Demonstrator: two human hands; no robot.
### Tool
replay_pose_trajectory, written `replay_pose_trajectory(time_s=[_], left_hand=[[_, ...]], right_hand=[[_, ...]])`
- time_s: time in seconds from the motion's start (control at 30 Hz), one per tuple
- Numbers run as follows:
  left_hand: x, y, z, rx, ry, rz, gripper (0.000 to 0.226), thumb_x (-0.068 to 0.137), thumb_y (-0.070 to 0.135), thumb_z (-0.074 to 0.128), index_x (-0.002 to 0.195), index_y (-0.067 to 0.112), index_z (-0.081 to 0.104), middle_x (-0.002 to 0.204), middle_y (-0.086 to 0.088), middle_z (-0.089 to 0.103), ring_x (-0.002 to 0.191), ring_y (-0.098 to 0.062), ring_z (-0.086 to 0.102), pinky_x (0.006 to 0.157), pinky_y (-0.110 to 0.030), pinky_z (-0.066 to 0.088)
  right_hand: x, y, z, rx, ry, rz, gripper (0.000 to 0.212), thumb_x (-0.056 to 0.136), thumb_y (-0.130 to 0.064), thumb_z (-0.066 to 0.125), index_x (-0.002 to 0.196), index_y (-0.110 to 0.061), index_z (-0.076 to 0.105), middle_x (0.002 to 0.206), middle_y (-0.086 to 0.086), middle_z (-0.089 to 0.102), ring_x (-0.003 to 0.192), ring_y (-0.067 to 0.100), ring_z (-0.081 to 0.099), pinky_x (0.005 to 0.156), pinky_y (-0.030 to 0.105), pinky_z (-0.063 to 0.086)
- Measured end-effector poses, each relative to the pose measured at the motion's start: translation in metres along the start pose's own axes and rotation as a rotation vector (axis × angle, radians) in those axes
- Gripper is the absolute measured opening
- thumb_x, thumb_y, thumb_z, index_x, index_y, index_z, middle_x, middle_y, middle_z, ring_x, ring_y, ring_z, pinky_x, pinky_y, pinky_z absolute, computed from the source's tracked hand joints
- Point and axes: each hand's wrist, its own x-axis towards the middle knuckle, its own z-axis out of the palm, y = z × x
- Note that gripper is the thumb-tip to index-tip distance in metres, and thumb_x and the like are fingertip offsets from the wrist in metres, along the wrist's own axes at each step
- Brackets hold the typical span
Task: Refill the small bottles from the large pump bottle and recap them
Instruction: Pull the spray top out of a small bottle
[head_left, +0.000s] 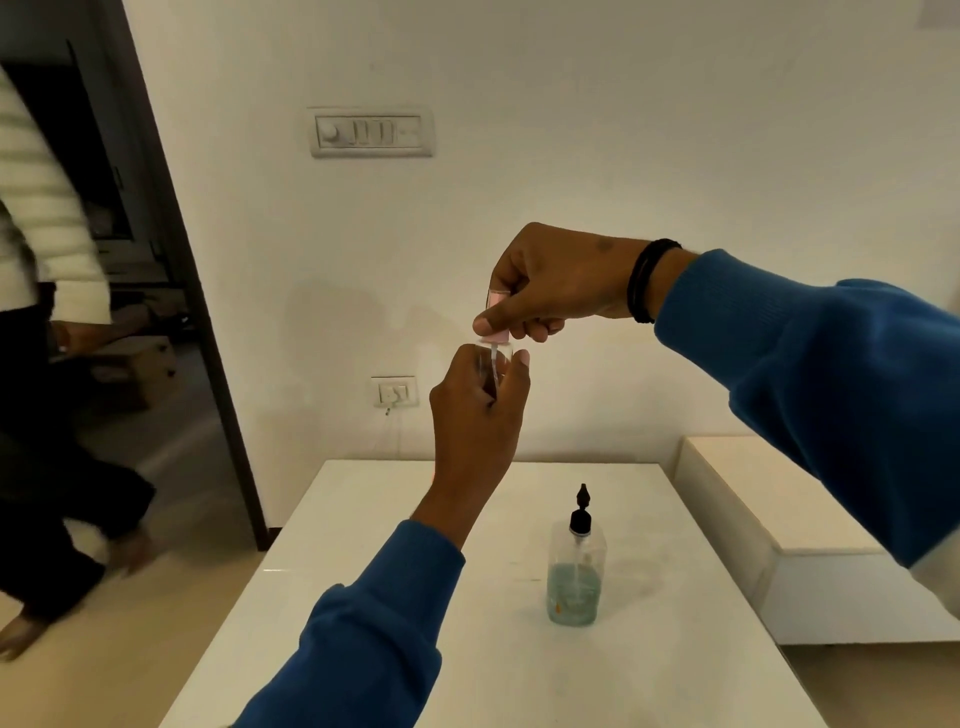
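Pink cap (497, 317) is pinched in the right hand (550, 283), directly at twelve o'clock above the small clear bottle (493, 364) gripped upright by the left hand (475, 410); its dip tube points straight down into the neck. The pump bottle (575, 577) stands on the white table (363, 597) at five o'clock, well apart.

A white wall (571, 104) with a switch panel (371, 132) backs a white table (363, 519) beside a dark doorway (104, 208).
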Motion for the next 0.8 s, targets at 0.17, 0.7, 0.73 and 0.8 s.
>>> replay_pose_trajectory(time_s=[0.17,0.7,0.73,0.8], left_hand=[[0.0,-0.005,0.0,-0.046,-0.005,-0.024,0.039,0.098,0.02,0.065,0.068,0.024,0.039,0.05,0.016,0.041,0.05,-0.004,0.042,0.051,-0.011,0.035],[0.001,-0.013,0.002,-0.032,-0.019,-0.047,0.033,0.098,0.03,0.063,0.072,0.023,0.043,0.056,0.004,0.045,0.051,-0.022,0.046,0.048,-0.027,0.041],[0.0,-0.015,0.003,-0.036,-0.018,-0.05,0.033,0.098,0.03,0.063,0.072,0.023,0.044,0.057,0.001,0.046,0.052,-0.025,0.047,0.048,-0.028,0.042],[-0.002,-0.017,0.004,-0.046,-0.013,-0.057,0.032,0.098,0.03,0.063,0.073,0.022,0.044,0.058,-0.005,0.049,0.055,-0.028,0.049,0.049,-0.027,0.042]], right_hand=[[0.001,0.001,-0.001,-0.015,-0.052,-0.017,0.024,0.088,-0.021,0.078,0.092,0.002,0.075,0.079,0.015,0.07,0.06,0.012,0.059,0.055,0.02,0.048],[0.01,-0.014,0.002,-0.29,-0.027,0.053,0.036,0.093,-0.042,0.07,0.084,-0.007,0.073,0.068,0.005,0.071,0.05,0.01,0.06,0.054,0.023,0.05],[0.01,-0.014,0.003,-0.291,-0.034,0.04,0.032,0.094,-0.038,0.07,0.084,-0.007,0.073,0.07,0.005,0.072,0.051,0.011,0.06,0.054,0.023,0.05],[0.011,-0.014,0.004,-0.286,-0.059,0.024,0.021,0.092,-0.029,0.072,0.087,-0.009,0.073,0.076,0.008,0.074,0.058,0.012,0.063,0.056,0.023,0.05]])
